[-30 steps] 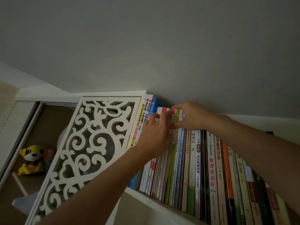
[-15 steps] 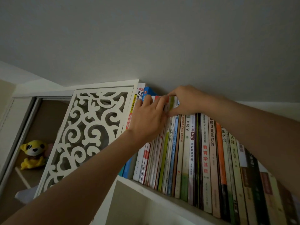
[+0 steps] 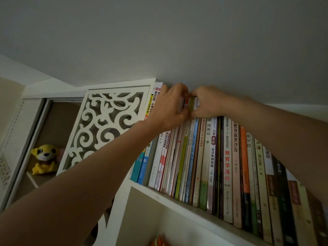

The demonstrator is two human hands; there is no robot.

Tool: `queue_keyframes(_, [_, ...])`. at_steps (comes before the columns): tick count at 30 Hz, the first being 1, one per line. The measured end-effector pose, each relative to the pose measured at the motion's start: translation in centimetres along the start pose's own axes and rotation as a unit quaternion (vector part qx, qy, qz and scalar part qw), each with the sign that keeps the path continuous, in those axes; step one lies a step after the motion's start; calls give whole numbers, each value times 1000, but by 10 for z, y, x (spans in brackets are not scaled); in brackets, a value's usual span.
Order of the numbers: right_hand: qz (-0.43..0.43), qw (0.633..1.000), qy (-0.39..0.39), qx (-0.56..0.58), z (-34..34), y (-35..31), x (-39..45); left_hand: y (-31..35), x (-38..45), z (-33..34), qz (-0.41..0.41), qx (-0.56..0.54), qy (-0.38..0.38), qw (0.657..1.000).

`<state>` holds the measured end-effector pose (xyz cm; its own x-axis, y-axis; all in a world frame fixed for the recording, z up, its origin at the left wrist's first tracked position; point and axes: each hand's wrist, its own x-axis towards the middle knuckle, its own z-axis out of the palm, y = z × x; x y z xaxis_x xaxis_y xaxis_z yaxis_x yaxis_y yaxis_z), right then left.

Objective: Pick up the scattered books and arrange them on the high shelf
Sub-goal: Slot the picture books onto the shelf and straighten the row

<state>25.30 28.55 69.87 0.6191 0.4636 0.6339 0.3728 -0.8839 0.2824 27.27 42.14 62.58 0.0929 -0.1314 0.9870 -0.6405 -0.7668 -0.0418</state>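
A white high shelf (image 3: 177, 197) holds a packed row of upright books (image 3: 227, 166) beside a carved white panel (image 3: 106, 125). Both arms reach up. The left hand (image 3: 168, 110) and right hand (image 3: 207, 103) have moved together, fingers curled, pinching the tops of thin books (image 3: 190, 103) near the row's left end. The books look nearly seated.

1. My left hand (image 3: 166, 110) and right hand (image 3: 207, 103) meet at the top edges of the books (image 3: 209, 157), my fingers (image 3: 179, 94) over them.
2. Below my fingers, the books stand upright in a row on the high shelf (image 3: 177, 197).
3. Left of my fingers stands the carved side panel (image 3: 104, 125).
4. Further left and lower, a plush toy (image 3: 44, 158) sits in a compartment.
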Motion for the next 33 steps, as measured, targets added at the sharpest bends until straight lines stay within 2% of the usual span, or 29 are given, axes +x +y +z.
queue_keyframes(2, [-1,1000,-5,11,2,1,0,1,0,-3,-3,-35,40,999])
queue_keyframes(3, [-3,1000,-12,24,2,1,0,2,-4,-4,-33,-70,70,995])
queue_keyframes(5, [-14,999,-19,42,1,0,-3,9,-18,-1,-146,-150,123,970])
queue_keyframes(7, [-25,999,-7,30,1,0,-6,13,-38,10,-231,-146,117,955])
queue_keyframes(9, [-16,1000,10,2,1,2,-13,16,-62,25,-231,-67,67,968])
queue_keyframes(10, [-7,1000,11,-8,1,5,-17,16,-72,30,-229,-60,57,970])
queue_keyframes(14, [7,999,-10,-36,-7,24,-41,25,-84,38,-222,-72,68,970])
queue_keyframes(19, [9,998,49,-27,-2,34,-59,36,-76,9,-245,-126,65,959])
queue_keyframes(22, [-2,999,37,-32,-1,33,-56,30,-86,-5,-252,-141,22,957])
queue_keyframes(25, [-5,999,28,-39,-1,35,-57,30,-103,0,-249,-87,-30,964])
queue_keyframes(29, [-12,999,9,-39,-3,36,-55,36,-108,1,-246,-29,-46,968])
queue_keyframes(33, [-16,1000,0,-22,-5,39,-51,39,-111,-2,-240,-28,-48,969])
